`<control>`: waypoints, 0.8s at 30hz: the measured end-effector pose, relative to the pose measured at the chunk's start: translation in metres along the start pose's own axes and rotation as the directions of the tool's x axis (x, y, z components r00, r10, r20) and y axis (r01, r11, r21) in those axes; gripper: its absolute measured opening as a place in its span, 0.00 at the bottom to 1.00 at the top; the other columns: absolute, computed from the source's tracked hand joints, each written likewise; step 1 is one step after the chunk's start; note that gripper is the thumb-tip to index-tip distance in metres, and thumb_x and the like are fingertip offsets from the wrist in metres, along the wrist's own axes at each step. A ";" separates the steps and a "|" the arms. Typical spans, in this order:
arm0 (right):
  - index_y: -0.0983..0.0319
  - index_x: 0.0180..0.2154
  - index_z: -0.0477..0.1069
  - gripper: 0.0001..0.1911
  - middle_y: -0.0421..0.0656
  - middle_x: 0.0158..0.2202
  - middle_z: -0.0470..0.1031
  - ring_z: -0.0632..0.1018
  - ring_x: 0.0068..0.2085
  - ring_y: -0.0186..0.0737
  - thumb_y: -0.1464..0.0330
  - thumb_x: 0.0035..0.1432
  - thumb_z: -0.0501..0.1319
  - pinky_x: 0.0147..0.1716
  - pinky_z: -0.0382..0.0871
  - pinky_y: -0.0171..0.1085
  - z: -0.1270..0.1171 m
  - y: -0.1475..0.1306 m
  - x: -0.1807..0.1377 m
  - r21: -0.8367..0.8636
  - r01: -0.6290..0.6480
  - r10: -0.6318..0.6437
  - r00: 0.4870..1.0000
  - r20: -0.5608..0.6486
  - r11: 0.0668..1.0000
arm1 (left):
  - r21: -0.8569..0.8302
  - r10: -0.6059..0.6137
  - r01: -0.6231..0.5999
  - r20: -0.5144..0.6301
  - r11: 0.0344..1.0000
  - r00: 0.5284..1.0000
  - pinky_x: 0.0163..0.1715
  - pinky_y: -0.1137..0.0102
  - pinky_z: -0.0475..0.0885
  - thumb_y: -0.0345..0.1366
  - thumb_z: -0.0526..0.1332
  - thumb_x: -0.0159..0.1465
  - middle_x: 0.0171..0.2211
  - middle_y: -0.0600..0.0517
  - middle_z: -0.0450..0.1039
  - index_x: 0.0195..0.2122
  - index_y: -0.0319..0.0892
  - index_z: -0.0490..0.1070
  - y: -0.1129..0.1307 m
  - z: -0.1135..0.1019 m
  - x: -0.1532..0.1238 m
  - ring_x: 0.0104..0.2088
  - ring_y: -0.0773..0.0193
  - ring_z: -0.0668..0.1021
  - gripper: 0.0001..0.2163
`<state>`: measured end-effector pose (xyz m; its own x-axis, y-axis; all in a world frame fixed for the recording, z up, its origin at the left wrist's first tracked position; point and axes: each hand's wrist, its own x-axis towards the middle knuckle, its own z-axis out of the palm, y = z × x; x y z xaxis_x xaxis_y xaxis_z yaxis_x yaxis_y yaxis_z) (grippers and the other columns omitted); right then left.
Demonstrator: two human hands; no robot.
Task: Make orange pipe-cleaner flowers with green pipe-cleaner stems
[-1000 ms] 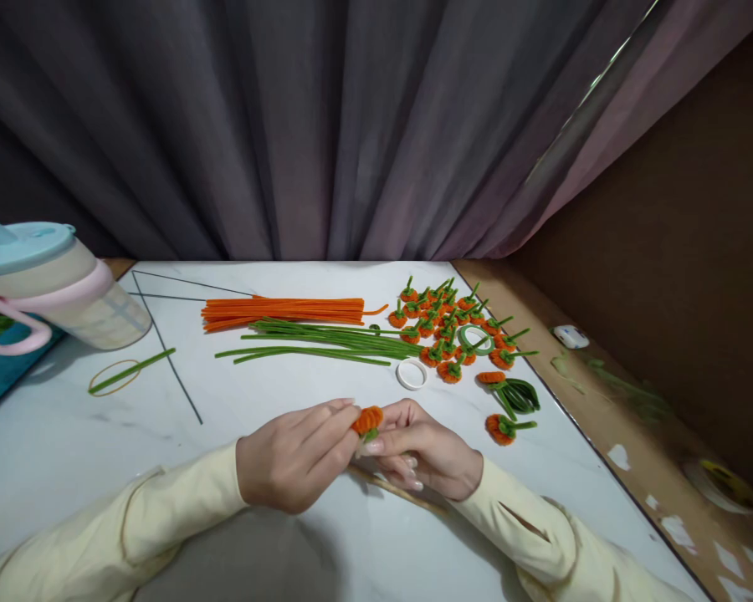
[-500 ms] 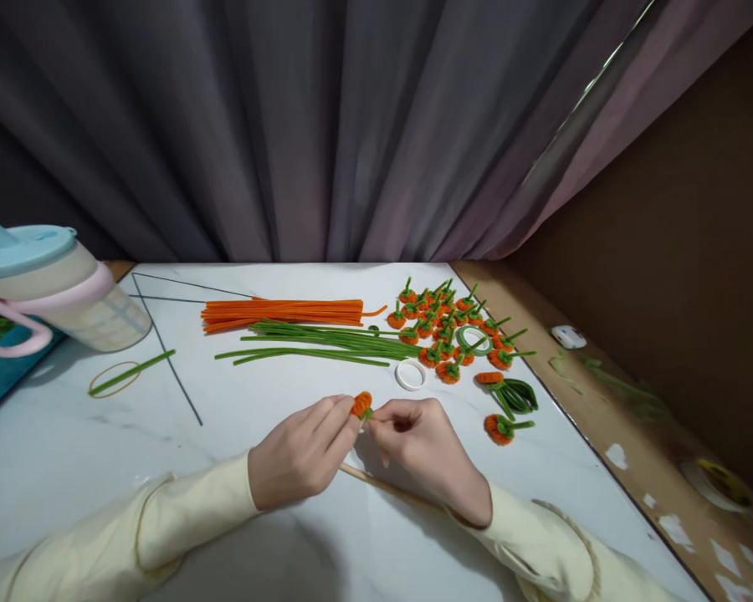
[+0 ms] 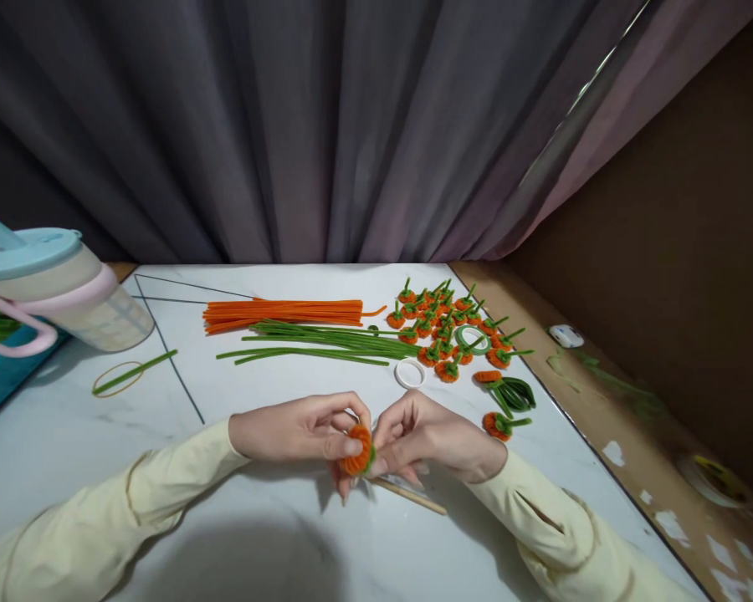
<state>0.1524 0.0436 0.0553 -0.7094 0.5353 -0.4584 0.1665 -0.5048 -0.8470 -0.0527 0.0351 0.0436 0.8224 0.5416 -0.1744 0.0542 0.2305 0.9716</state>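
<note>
My left hand point(image 3: 301, 428) grips a small orange pipe-cleaner pumpkin point(image 3: 354, 460) between thumb and fingers, its ribbed round side turned towards me. At the pumpkin's right side, my right hand point(image 3: 436, 436) is closed in a pinch on its green stem; the fingertips hide most of that green part. A thin wooden stick point(image 3: 414, 497) lies on the table just below the right hand. Past the hands sit several finished orange pumpkins point(image 3: 447, 370) with green stems. Bundles of orange pipe cleaners point(image 3: 282, 315) and green pipe cleaners point(image 3: 326, 339) lie at the back middle.
A tumbler point(image 3: 110, 305) with a blue lid and pink handle stands at the left. Near it are a rubber band point(image 3: 118, 390) and a green pipe cleaner. A white ring point(image 3: 410, 374), a green tape roll point(image 3: 473, 339) and folded green pipe cleaners point(image 3: 518, 394) lie at the right.
Both hands have shifted slightly, and the left hand has turned, so the pumpkin is lower and its ribbed side shows more. The wooden stick's right end is now uncovered.
</note>
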 end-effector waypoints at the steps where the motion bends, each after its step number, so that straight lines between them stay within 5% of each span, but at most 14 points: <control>1: 0.68 0.22 0.75 0.07 0.35 0.11 0.67 0.64 0.13 0.24 0.71 0.37 0.69 0.14 0.49 0.27 0.000 0.001 0.000 -0.009 -0.009 0.009 1.000 0.018 1.000 | -0.039 -0.018 0.018 -0.006 0.999 1.000 0.30 0.75 0.71 0.48 0.61 0.59 0.32 0.53 0.70 0.40 0.41 0.62 -0.001 0.003 0.000 0.28 0.70 0.76 0.17; 9: 0.68 0.23 0.73 0.03 0.34 0.14 0.66 0.64 0.15 0.24 0.73 0.43 0.64 0.15 0.54 0.25 0.003 0.004 -0.004 -0.225 -0.019 0.054 0.987 0.149 0.974 | 0.119 -0.051 0.049 0.016 0.992 0.999 0.29 0.75 0.72 0.37 0.64 0.58 0.28 0.50 0.76 0.38 0.38 0.69 0.004 0.020 -0.004 0.27 0.67 0.77 0.11; 15: 0.69 0.29 0.76 0.08 0.35 0.17 0.66 0.61 0.16 0.23 0.71 0.51 0.59 0.16 0.54 0.25 0.005 -0.004 -0.015 -0.518 0.038 0.034 0.991 0.127 0.855 | 0.094 -0.034 0.037 -0.026 0.995 0.999 0.28 0.75 0.73 0.38 0.65 0.57 0.28 0.48 0.76 0.35 0.36 0.73 -0.004 0.020 -0.003 0.26 0.67 0.77 0.10; 20: 0.68 0.26 0.76 0.09 0.34 0.16 0.62 0.58 0.19 0.23 0.78 0.50 0.57 0.19 0.53 0.25 0.009 -0.007 -0.019 -0.733 0.184 -0.116 0.983 0.143 0.655 | -0.054 -0.096 0.093 -0.062 0.994 0.993 0.27 0.75 0.71 0.44 0.64 0.57 0.24 0.52 0.72 0.31 0.36 0.70 -0.004 0.024 0.001 0.24 0.70 0.74 0.14; 24: 0.68 0.20 0.71 0.12 0.35 0.16 0.61 0.54 0.20 0.26 0.79 0.52 0.55 0.20 0.51 0.28 0.015 -0.004 -0.023 -0.891 0.273 -0.278 0.944 0.176 0.363 | -0.122 -0.127 0.110 -0.148 0.987 0.981 0.24 0.74 0.70 0.48 0.64 0.55 0.24 0.54 0.70 0.33 0.37 0.67 -0.006 0.025 0.002 0.22 0.70 0.73 0.17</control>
<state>0.1573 0.0234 0.0733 -0.8365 0.5270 -0.1502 0.4772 0.5658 -0.6724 -0.0376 0.0148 0.0419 0.7157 0.6216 -0.3183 0.0747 0.3850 0.9199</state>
